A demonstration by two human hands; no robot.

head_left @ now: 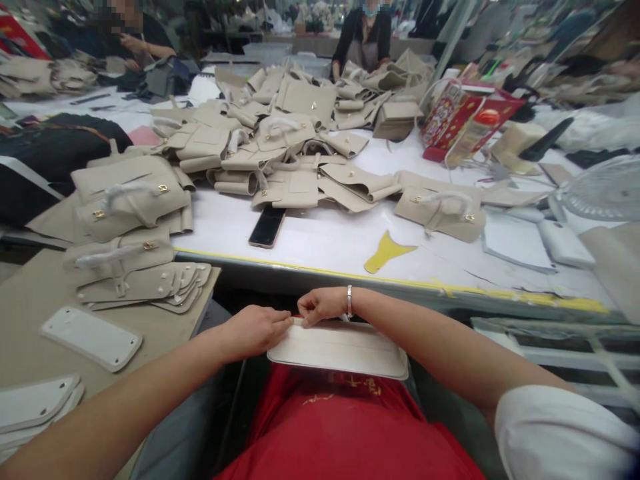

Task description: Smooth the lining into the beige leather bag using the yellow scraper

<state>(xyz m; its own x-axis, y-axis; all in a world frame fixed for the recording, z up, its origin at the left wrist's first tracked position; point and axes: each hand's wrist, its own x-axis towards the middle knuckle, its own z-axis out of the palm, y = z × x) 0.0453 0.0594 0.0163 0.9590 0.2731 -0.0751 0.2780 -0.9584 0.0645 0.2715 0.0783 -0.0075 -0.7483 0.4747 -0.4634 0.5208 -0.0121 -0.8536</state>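
Observation:
A pale cream bag panel, long with rounded corners, lies across my lap over the red apron. My left hand grips its far left corner, fingers pressed together along the edge. Close beside it, my right hand is closed, its curled fingers pinching the panel's far edge. The fingertips partly hide that edge, and I cannot make out anything small between them. On the board to my left lie similar white panels with small holes, near a stack of beige flap pieces.
Ahead, beige handbag parts are heaped on the white table. Near its front lie a phone and a yellow template. A red bag and a clear fan guard stand right. Two people work beyond.

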